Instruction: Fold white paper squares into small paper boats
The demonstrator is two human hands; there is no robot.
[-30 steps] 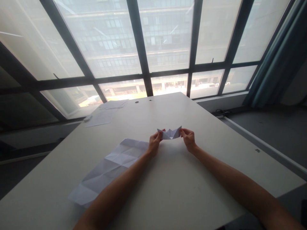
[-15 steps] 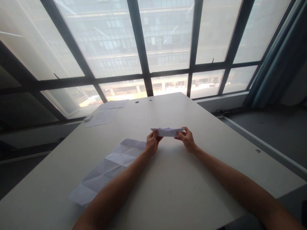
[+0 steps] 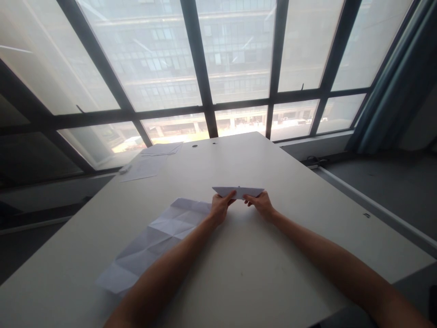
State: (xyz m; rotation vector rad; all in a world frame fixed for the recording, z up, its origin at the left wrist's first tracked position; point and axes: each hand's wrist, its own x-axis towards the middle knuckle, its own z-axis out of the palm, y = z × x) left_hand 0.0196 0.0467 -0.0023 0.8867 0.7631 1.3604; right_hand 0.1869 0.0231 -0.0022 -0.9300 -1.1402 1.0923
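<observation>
A folded white paper boat (image 3: 240, 193), long and pointed at both ends, is held up between my two hands above the table. My left hand (image 3: 220, 207) grips it from the left, its thumb pressed on the near side close to the middle. On the right, my right hand (image 3: 262, 205) pinches it the same way, and the two thumbs are a short gap apart. The fingers behind the paper are mostly hidden. Left of my left hand lies a creased white sheet (image 3: 160, 237), partly covered by my left forearm.
The white table (image 3: 273, 264) stretches away towards large windows (image 3: 239, 54). Several paper sheets (image 3: 145, 166) lie at its far left, with a small pale object (image 3: 125, 169) beside them. A blue curtain (image 3: 385, 100) hangs on the right.
Both hands have slid inward from the ends of the paper boat, bringing the thumbs near its middle. The boat has dropped slightly and its pointed ends now stick out. The creased sheet stays put.
</observation>
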